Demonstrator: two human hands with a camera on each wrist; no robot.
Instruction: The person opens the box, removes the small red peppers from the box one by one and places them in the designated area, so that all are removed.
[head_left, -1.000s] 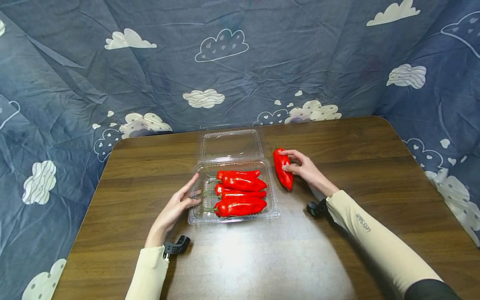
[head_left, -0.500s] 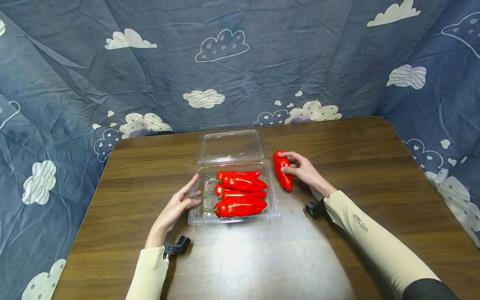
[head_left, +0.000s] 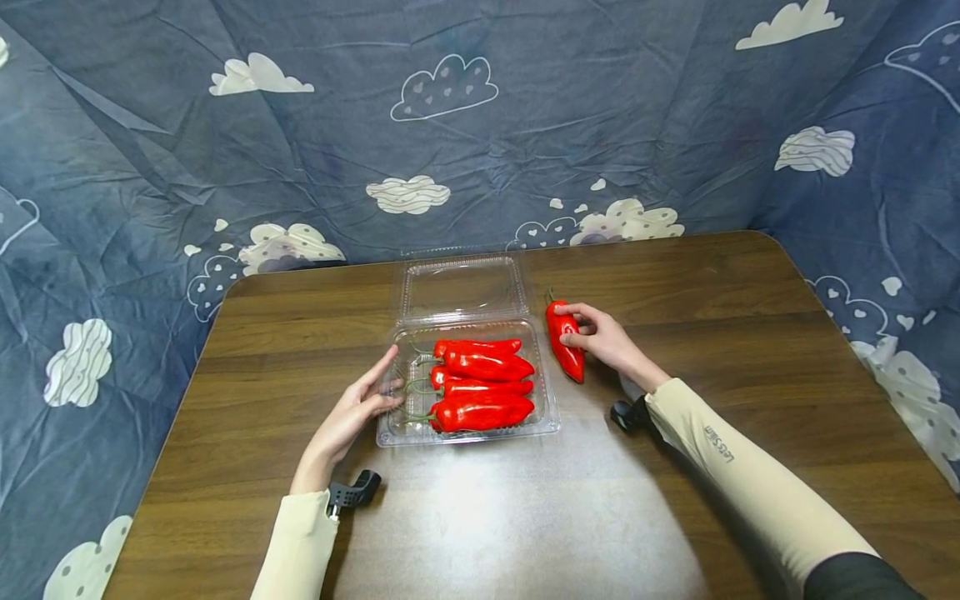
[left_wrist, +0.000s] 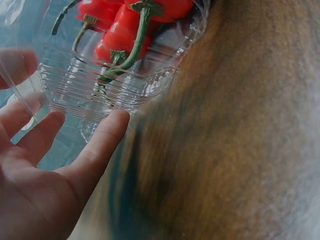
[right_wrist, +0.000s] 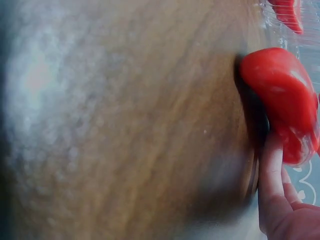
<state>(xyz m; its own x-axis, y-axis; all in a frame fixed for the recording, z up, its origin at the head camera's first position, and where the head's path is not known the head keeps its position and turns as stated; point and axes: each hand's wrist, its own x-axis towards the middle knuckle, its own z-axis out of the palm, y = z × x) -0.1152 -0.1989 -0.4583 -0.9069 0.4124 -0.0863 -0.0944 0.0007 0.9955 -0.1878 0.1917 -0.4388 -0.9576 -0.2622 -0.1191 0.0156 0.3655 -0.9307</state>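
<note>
Very little changes over the last second: the right grip [head_left: 606, 337] and the pointed red pepper [head_left: 567, 360] it pinches shift slightly leftward, toward the clear clamshell box [head_left: 468, 440], while the left grip [head_left: 348, 417] and the four other red peppers [head_left: 483, 412] in the box's base look as they were. That leaves the pinched pepper still outside, between the right grip and the box; I judge the work to be at the handling of this one pepper, with the left grip perhaps steadying the box. The right grip grasps it from the side, thumb and fingertips on its flank, stem end pointing away from the person. The left grip is released, its fingers extended at the box's wall rather than curled round it.

Only the head view shows the lid [head_left: 461, 289] folded back beyond both grips, and the pinched pepper's full length. The left wrist view adds green stems [left_wrist: 143, 35] inside the ribbed wall just ahead of the left grip. The right wrist view shows the pinched pepper's blunt end, with one finger [right_wrist: 272, 172] against it, but no stem; whether it is lifted off the bench [head_left: 675, 287], I cannot tell.
</note>
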